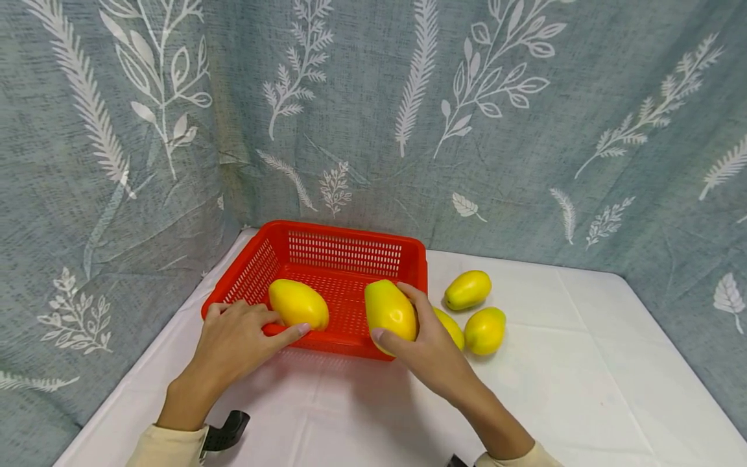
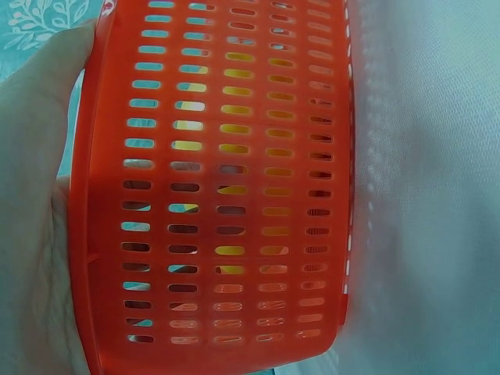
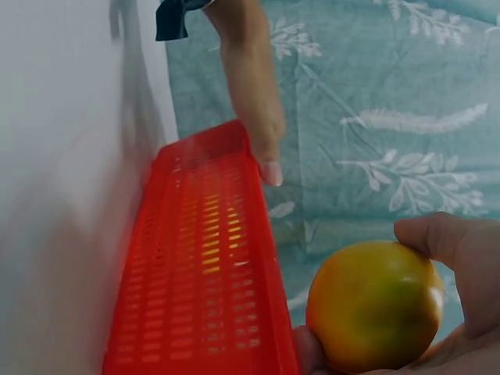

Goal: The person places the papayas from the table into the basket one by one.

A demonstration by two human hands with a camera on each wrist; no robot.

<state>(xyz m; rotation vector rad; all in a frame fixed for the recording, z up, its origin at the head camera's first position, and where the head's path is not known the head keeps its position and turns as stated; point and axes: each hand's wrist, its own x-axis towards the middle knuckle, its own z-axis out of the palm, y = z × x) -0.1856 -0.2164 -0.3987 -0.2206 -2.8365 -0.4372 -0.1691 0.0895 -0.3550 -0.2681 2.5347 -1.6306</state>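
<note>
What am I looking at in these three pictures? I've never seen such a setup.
No robot here, just a person's two bare hands. The wide picture comes from a camera worn on the head; the other two come from cameras on the left and right wrists. On a white cloth sits a red basket with one yellow fruit inside. Three loose fruits lie to its right, one partly hidden behind the right hand. That hand holds another fruit above rim height, while the left hand grips the basket's rim near its front left corner.
</note>
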